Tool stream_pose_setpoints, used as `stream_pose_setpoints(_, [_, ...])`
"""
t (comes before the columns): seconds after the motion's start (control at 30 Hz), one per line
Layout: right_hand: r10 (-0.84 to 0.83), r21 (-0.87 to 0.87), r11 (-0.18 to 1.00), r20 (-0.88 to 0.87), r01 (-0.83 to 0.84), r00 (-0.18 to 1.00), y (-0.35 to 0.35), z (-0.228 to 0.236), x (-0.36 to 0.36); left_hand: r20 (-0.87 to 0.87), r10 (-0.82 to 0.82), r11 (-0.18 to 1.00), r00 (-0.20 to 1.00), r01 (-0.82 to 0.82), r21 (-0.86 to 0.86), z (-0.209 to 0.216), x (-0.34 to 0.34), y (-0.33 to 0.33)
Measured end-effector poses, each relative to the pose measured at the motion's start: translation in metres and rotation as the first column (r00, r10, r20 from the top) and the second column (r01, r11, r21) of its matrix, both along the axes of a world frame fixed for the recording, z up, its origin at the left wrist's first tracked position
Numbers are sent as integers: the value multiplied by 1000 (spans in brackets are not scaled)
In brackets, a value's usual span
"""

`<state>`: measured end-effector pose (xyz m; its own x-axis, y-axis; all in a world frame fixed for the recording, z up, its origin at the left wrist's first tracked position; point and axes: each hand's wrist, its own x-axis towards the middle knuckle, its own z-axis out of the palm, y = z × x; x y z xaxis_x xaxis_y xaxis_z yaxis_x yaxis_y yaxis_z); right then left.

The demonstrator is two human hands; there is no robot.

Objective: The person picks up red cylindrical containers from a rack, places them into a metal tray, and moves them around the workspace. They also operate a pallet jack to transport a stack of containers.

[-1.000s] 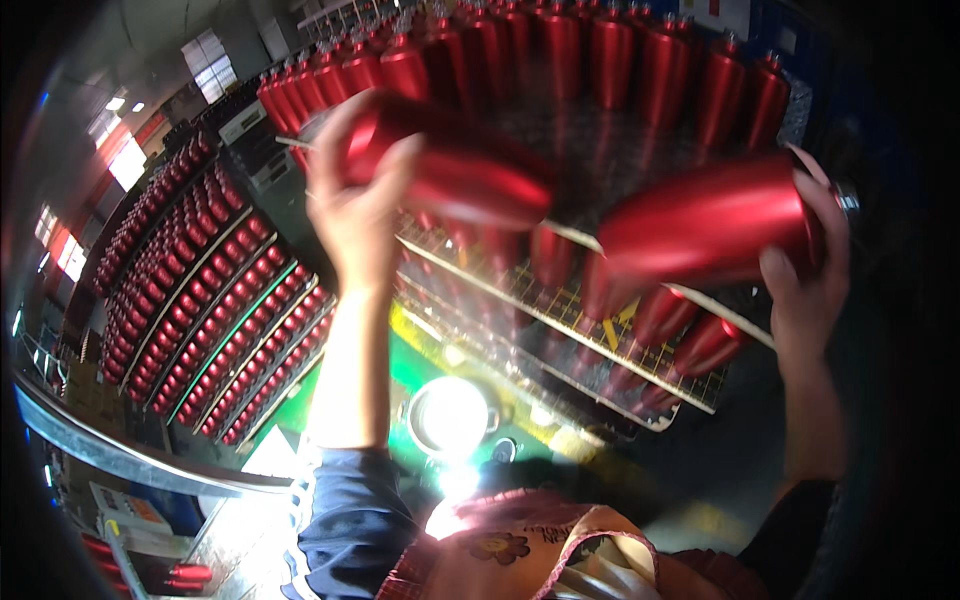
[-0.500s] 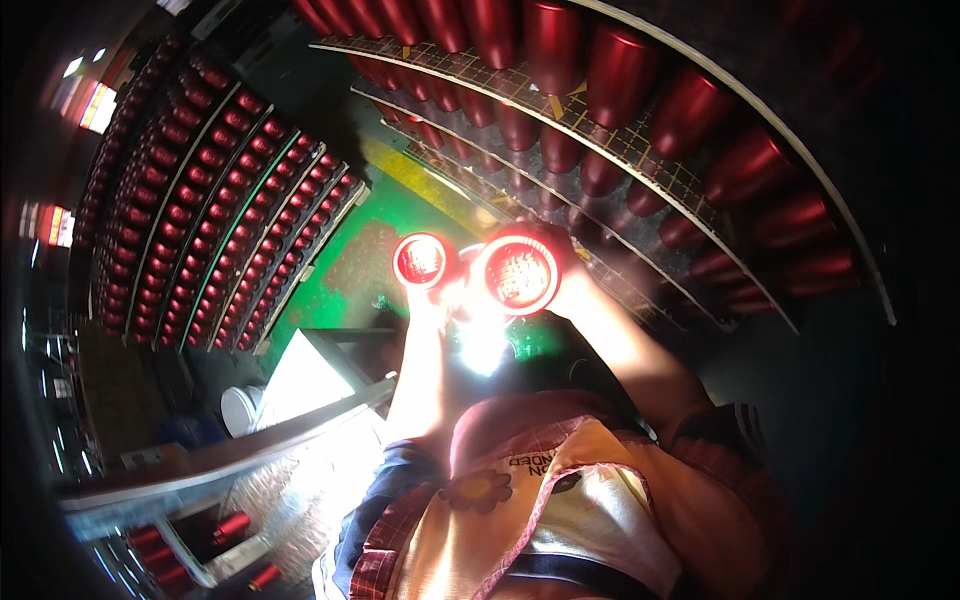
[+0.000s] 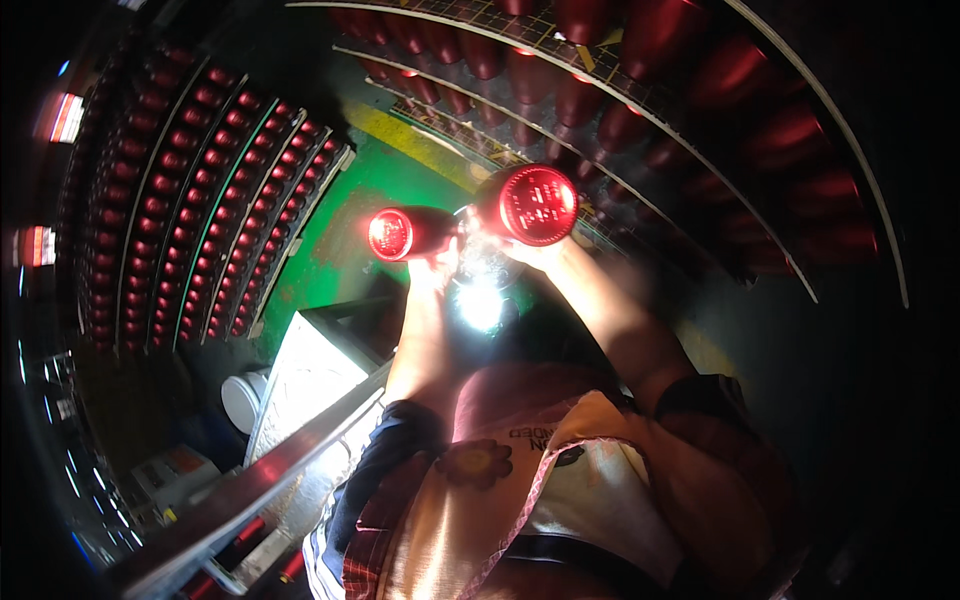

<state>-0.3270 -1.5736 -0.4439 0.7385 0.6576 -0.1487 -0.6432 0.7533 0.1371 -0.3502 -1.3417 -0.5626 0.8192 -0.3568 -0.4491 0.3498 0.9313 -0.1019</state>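
Observation:
My left hand (image 3: 436,268) is closed round a shiny red bottle (image 3: 425,232), whose round, lit base faces up toward me. A second red bottle (image 3: 490,205), looking larger, is in my right hand (image 3: 540,255), also base toward me. Raised marks show on both bases. The two bottles are held side by side, slightly apart at their bases, over the green floor. Their necks and most of my fingers are hidden by the bottle bodies and glare. A very bright lamp (image 3: 481,306) shines just below the hands.
Curved-looking shelves (image 3: 560,48) of large red bottles rise ahead and to the right. On the left stands a rack (image 3: 205,215) with many rows of red bottles. A metal rail (image 3: 270,470), a bright white panel (image 3: 305,375) and a white bucket (image 3: 243,400) lie to the lower left.
Both bottles have moved up and apart, the left one leftward and the right one rightward. Their bases glow less, and more of their dark red sides shows.

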Motion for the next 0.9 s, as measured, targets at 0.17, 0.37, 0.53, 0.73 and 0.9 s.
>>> stream_pose_setpoints(0.17, [341, 314, 893, -7, -322, 940, -41, 0, -44, -12, 156, 981, 988, -153, 120, -1, -108, -10])
stream_pose_setpoints(0.37, [516, 478, 745, 28, -465, 856, -84, -45, -148, -19, 327, 822, 945, -275, 498, 56, -313, -54])
stream_pose_setpoints(0.53, [529, 292, 824, -94, -485, 843, -128, -65, -232, 129, 459, 391, 879, -330, 859, 148, -435, 18])
stream_pose_setpoints(0.73, [527, -262, 808, -78, -527, 846, -94, -72, -267, 252, 544, -392, 800, -23, 920, 230, -530, 176])
stream_pose_setpoints(0.9, [458, -654, 711, 155, -257, 875, 38, -8, -339, 367, 691, -679, 622, 385, 625, 223, -547, 316])
